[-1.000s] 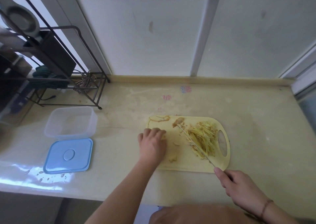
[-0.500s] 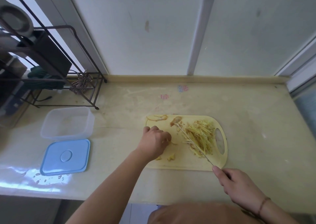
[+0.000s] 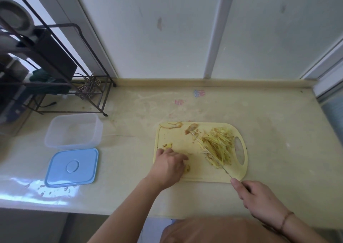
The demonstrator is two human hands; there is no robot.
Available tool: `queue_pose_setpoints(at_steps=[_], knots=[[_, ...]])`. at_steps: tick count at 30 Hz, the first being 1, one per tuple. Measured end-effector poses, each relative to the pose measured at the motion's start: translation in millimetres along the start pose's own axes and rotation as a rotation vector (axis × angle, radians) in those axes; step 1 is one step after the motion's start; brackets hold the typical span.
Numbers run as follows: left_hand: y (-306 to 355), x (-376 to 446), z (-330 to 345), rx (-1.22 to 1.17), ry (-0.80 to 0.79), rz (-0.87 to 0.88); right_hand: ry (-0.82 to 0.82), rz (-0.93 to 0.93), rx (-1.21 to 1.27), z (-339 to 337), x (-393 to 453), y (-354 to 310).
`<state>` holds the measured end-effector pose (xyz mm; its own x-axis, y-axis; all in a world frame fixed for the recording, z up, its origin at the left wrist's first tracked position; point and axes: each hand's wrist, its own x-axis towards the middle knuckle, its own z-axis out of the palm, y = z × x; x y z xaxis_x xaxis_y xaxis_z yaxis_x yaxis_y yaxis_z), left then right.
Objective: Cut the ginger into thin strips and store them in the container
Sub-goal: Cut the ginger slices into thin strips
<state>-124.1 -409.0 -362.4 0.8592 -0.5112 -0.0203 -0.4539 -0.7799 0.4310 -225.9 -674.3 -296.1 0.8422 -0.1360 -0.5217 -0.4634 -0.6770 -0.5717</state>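
A pile of thin ginger strips (image 3: 220, 147) lies on the right half of the pale yellow cutting board (image 3: 178, 136). My right hand (image 3: 259, 200) grips the handle of a thin knife (image 3: 211, 154), whose blade rests along the left side of the pile. My left hand (image 3: 168, 166) sits on the board's near left corner, fingers curled down over a small ginger piece (image 3: 187, 168) that peeks out beside them. Another ginger bit (image 3: 168, 145) lies just beyond that hand. The clear plastic container (image 3: 74, 131) stands open at the left, with its blue lid (image 3: 72, 166) lying flat in front of it.
Ginger peels (image 3: 171, 125) and a brown scrap (image 3: 192, 128) lie at the board's far edge. A dark metal rack (image 3: 89, 92) holding kitchen items fills the far left corner. The counter ends at a wall behind and at an edge near my body.
My left hand has slid from the board's left middle toward the near left corner, uncovering a ginger bit behind it. The knife and my right hand have barely moved.
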Motion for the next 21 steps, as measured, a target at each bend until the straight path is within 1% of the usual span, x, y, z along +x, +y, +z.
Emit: queue_pose_setpoints(at_steps=[3, 5, 12, 15, 17, 21], knots=[[-2, -10, 4, 0.093, -0.065, 0.064, -0.002, -0.002, -0.006, 0, -1, 0], [1, -10, 6, 0.092, -0.072, 0.061, -0.003, -0.003, -0.007, 0, -1, 0], [4, -13, 23, 0.055, 0.048, 0.019, -0.003, 0.000, -0.022, 0, -3, 0], [12, -15, 31, 0.055, 0.121, -0.038, -0.002, 0.008, -0.009, 0, -1, 2], [20, -14, 35, 0.041, 0.154, -0.119, -0.004, 0.014, 0.001, 1, 0, 3], [43, -10, 37, 0.006, 0.132, -0.257, -0.014, 0.019, 0.012, 3, 0, 3]])
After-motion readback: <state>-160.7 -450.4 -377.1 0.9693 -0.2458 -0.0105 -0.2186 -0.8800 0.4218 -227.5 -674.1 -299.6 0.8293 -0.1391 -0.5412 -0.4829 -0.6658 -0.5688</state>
